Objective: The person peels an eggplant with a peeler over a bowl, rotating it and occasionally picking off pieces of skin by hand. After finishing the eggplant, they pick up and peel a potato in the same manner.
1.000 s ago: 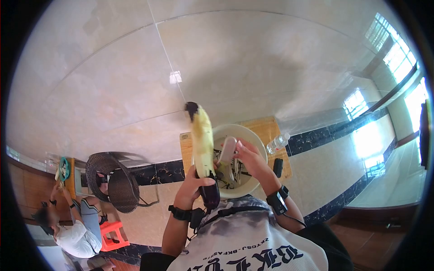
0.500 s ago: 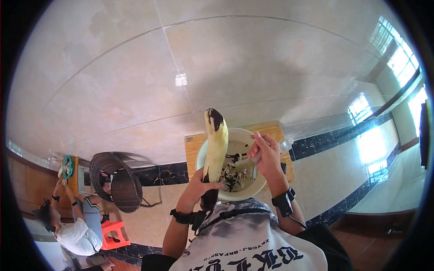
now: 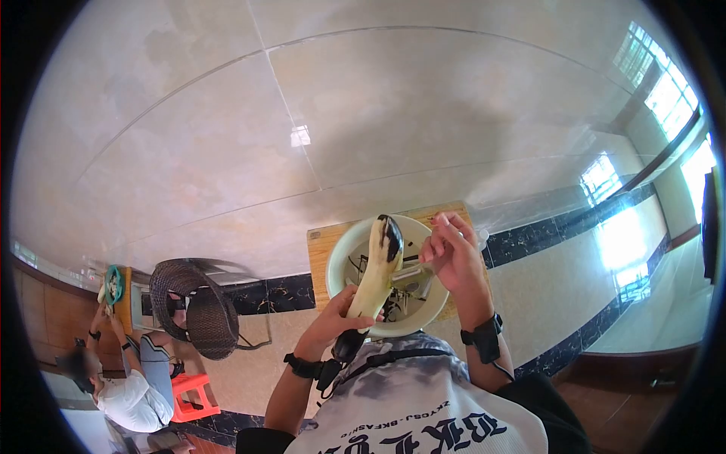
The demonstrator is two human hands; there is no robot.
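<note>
- Spanning the left fingers, the eggplant [image 3: 374,284] slants over the bowl [image 3: 338,261]; pale peeled length beyond the grip, dark end protruding behind it.
- Left hand [image 3: 342,319]: closed around the eggplant near its dark end.
- Right hand [image 3: 456,261]: fingers curled on a pale tool [image 3: 409,273], its far end close beside the eggplant; contact cannot be told.
- Bowl: dark strips inside, on wooden table [image 3: 321,244].
</note>
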